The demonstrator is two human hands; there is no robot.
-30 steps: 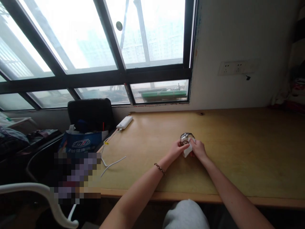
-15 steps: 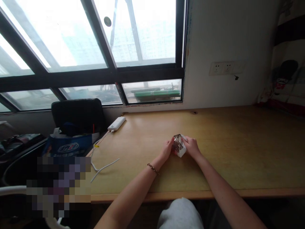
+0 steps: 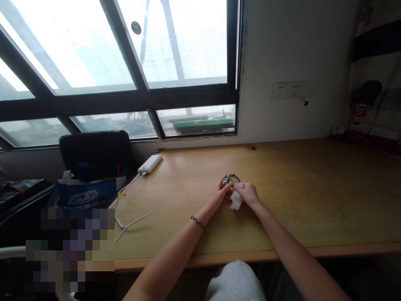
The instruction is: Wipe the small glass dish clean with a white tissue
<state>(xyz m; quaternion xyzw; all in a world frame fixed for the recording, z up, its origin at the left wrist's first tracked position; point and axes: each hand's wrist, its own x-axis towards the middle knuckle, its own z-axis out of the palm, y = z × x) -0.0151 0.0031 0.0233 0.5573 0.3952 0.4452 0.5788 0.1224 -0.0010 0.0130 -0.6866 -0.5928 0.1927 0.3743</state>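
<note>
Both hands (image 3: 234,194) clasp the foil wad (image 3: 229,181) between them

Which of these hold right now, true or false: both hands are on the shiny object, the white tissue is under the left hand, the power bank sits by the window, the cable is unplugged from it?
1. Both hands grip the shiny object. True: left hand and right hand meet on it.
2. The white tissue is under the left hand. False: it is at the right hand.
3. The power bank lies on the desk near the window. True.
4. The cable is unplugged. False: it appears to run to the power bank.
</note>
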